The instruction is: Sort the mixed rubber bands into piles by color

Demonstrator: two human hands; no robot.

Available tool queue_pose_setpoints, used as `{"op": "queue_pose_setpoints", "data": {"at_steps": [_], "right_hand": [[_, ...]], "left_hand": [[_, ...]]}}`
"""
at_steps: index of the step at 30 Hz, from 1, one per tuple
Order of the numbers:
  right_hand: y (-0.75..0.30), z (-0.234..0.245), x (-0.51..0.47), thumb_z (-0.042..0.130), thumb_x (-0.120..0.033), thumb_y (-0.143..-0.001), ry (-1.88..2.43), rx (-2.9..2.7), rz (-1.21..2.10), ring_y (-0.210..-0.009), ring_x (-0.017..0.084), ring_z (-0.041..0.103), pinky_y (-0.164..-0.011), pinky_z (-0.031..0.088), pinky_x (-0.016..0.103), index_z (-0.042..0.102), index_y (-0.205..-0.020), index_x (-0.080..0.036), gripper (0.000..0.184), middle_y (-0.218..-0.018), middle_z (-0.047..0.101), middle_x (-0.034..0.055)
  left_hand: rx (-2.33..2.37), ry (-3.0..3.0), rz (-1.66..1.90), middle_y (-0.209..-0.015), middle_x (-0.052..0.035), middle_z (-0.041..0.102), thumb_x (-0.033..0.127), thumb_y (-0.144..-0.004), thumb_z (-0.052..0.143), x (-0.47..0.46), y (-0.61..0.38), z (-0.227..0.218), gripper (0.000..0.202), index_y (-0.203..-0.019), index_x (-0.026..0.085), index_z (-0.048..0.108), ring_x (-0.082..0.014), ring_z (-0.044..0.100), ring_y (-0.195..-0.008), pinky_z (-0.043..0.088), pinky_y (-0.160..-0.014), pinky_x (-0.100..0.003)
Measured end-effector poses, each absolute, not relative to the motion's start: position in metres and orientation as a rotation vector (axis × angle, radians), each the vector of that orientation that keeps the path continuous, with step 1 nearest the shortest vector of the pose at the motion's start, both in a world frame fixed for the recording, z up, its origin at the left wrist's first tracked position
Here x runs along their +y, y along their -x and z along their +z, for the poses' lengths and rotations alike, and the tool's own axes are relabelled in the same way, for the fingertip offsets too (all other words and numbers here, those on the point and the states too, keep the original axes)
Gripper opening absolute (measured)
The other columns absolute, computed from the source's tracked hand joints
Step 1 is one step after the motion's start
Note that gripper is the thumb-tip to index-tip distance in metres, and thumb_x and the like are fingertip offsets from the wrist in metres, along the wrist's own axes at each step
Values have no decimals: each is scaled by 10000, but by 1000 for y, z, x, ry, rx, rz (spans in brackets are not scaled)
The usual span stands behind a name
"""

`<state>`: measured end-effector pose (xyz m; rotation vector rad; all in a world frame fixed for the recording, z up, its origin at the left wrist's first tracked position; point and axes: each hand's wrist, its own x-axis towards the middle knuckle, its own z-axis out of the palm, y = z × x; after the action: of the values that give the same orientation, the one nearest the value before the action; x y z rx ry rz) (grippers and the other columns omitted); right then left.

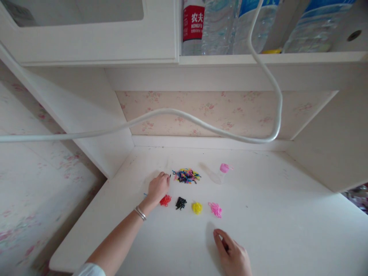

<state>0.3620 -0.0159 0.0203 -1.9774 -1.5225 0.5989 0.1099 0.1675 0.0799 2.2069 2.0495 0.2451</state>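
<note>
My left hand (159,188) is closed in a pinch at the left edge of a mixed heap of small colourful rubber bands (186,176). A bit of black rubber band (170,175) shows at its fingertips. Below lie separate piles of red bands (165,200), black bands (181,203), yellow bands (197,208) and pink bands (215,209). A blue bit (145,194) peeks out left of my wrist; my forearm hides what lies there. Nearer the front, my right hand (232,253) hovers with thumb and forefinger tips together; whatever they may hold is too small to see.
A clear container with a pink lid (224,168) is right of the heap. A white cable (178,112) hangs across the view above the white table (273,230). Overhead, a shelf (218,59) holds several water bottles (193,27). Side panels flank the table.
</note>
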Motion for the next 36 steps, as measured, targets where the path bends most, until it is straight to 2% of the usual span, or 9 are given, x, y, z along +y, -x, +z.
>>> {"op": "queue_pose_setpoints", "data": {"at_steps": [5,11,19,27,32,36], "right_hand": [[-362,18,-17,361,-591,-849,1984,-1541,602,-582,136,646,-553,462,172,713,-903,-279,473,-718,717,11],[-363,16,-19,365,-556,-863,2017,-1579,615,-630,139,664,-577,469,171,705,-937,-296,434,-770,727,3],[-363,12,-19,368,-530,-877,1982,-1606,567,-609,121,658,-575,464,159,703,-924,-284,418,-769,726,0],[-361,16,-20,377,-556,-862,1974,-1578,586,-584,124,634,-553,449,165,702,-918,-281,430,-735,712,3],[-362,19,-19,396,-562,-850,1997,-1506,678,-538,117,579,-527,423,168,708,-896,-268,431,-624,654,-16],[-360,40,-3,396,-561,-855,1967,-1514,711,-482,102,506,-478,376,171,704,-883,-236,449,-531,566,-34]], "left_hand": [[1995,-2248,324,-1005,-20,639,315,-940,338,123,-112,89,307,-953,249,637,-114,622,-789,405,-672,-213],[1937,-2241,443,-904,-34,689,303,-927,369,75,-127,70,286,-891,244,646,-143,652,-765,422,-644,-224],[1996,-2178,358,-831,-16,698,272,-914,393,62,-141,55,262,-850,238,644,-142,663,-737,403,-602,-225],[1960,-2222,387,-884,8,703,266,-920,385,58,-140,54,263,-895,262,647,-137,666,-757,423,-619,-218],[1940,-2221,475,-866,1,702,276,-925,379,48,-127,53,268,-902,256,645,-137,668,-745,438,-616,-217],[1943,-2158,583,-850,-11,697,314,-921,386,36,-102,45,266,-890,244,641,-135,664,-714,465,-623,-214]]}}
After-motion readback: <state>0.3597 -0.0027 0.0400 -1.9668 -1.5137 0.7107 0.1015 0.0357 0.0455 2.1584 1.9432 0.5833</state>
